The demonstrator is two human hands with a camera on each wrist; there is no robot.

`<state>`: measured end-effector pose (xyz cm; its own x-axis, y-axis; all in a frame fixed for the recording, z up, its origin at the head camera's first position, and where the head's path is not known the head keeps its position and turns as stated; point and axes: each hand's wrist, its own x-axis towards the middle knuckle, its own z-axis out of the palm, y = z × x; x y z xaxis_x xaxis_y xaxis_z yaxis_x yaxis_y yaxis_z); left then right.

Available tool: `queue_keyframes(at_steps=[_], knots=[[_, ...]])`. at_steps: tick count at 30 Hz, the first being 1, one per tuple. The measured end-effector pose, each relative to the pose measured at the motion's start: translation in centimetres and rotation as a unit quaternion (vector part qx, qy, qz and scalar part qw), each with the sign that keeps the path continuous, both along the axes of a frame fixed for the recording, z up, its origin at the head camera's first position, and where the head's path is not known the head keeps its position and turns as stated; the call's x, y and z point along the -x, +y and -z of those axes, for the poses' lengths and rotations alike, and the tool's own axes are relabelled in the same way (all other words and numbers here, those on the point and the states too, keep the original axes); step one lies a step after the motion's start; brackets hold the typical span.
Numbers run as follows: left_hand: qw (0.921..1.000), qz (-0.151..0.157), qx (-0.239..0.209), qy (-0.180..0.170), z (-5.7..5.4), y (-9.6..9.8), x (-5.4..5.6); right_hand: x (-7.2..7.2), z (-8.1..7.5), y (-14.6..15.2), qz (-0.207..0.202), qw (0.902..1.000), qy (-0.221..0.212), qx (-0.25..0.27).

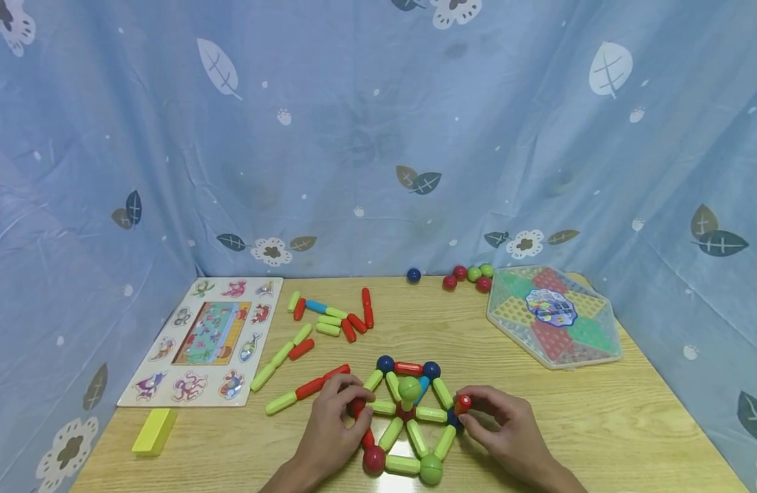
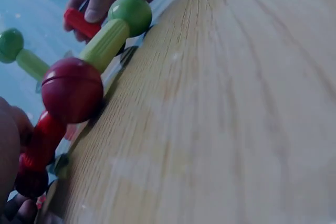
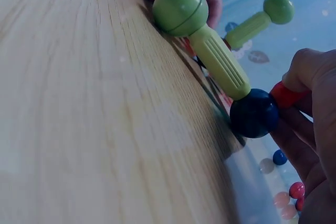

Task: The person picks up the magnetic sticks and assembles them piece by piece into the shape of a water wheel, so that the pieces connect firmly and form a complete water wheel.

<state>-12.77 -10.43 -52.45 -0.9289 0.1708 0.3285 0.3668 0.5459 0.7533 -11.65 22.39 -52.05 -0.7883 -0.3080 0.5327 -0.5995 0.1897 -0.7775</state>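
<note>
One desk [image 1: 600,424] carries wheel-shaped rod-and-ball frame [image 1: 431,414]. Right hand [image 1: 503,426]: fingers pinching red rod [image 1: 462,405], standing at dark blue ball [image 3: 254,113]. Left hand [image 1: 335,421]: fingers curled round dark red ball [image 2: 32,181], frame's left corner. Sideways tug on rod could probably wrench joints apart.

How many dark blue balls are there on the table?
4: a loose ball near the curtain, two balls joined by a red stick, and a fourth ball beside the right hand.

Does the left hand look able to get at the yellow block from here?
Likely yes: only tabletop shows between the left hand and the yellow block, though it would first have to release the red ball it holds.
</note>
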Motion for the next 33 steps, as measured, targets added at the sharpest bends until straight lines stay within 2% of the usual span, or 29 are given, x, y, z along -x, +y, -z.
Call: queue_keyframes(at_steps=[9, 12, 15, 19, 23, 25, 29, 33], knots=[[0.9999, -0.008, 0.012, 0.002, 0.0, -0.7, -0.3, 0.9, -0.2, 0.8, -0.045, 0.9989, -0.011, -0.010], [0.9999, -0.008, 0.012, 0.007, 0.0, -1.0, -0.3, 2.3, -1.2, 1.6, -0.053, 0.9982, -0.024, -0.015], [0.9999, -0.005, 0.005, 0.010, 0.0, -1.3, -0.2, 5.5, -2.4, 2.6, -0.038, 0.9988, -0.032, -0.005], [0.9999, 0.013, -0.004, 0.009, 0.2, -1.5, -0.2, 11.3, -3.4, 3.7, 0.016, 0.9987, -0.047, 0.002], [0.9992, 0.036, -0.016, 0.003, 0.4, -1.5, 0.0, 16.8, -3.8, 4.2, 0.084, 0.9939, -0.062, -0.036], [0.9987, 0.046, -0.021, 0.005, 0.5, -1.4, 0.1, 19.1, -3.9, 4.3, 0.109, 0.9896, -0.074, -0.057], [0.9978, 0.060, -0.027, 0.009, 0.6, -1.3, 0.2, 22.6, -3.5, 4.2, 0.135, 0.9819, -0.111, -0.074], [0.9976, 0.063, -0.028, 0.009, 0.7, -1.3, 0.1, 24.7, -3.2, 3.8, 0.147, 0.9754, -0.125, -0.106]])
